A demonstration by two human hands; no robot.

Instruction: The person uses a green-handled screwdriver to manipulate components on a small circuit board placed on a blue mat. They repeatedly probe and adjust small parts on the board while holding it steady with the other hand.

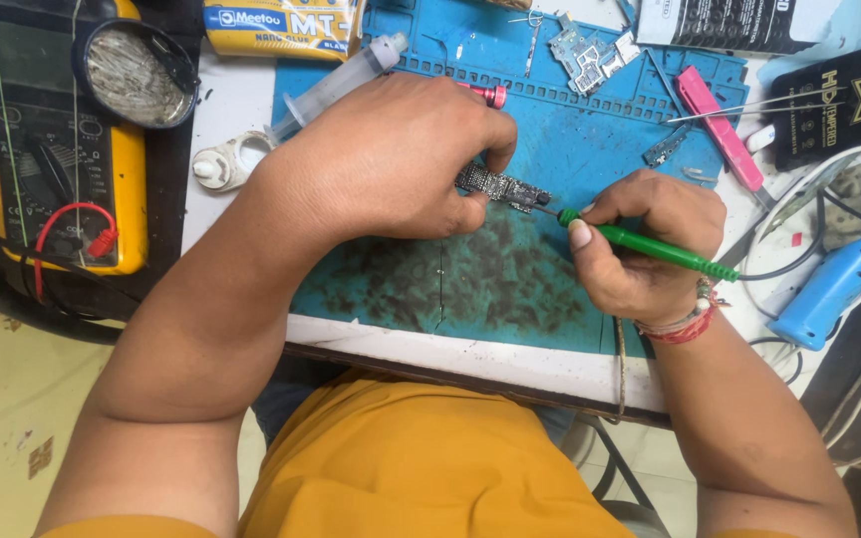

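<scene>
Head view, looking down on my two hands at a repair bench. Nearest me, my yellow shirt [421, 468] fills the lower edge, and the white table [510, 361] shows its front rim beyond it. On the table lies a blue work mat [570, 149], heavily stained dark in its near half. My left hand [391, 159] rests over the mat with thumb and fingers closed on a small circuit board [503, 186], pinning it at its left end; the board sits near the mat's centre, between my two hands. My right hand [640, 244] is curled shut round a green-handled screwdriver [650, 246], whose tip meets the right end of the board. A red thread bracelet [690, 324] circles the right wrist. Right of that hand lies a blue tool [834, 284] with white cables. Left of my forearm stands a yellow multimeter [62, 149], a round tin [137, 75] upon it. Farther off, a clear syringe [336, 85] and a pink tool [719, 130] lie apart; a second circuit board [590, 55] rests at the mat's far edge.
</scene>
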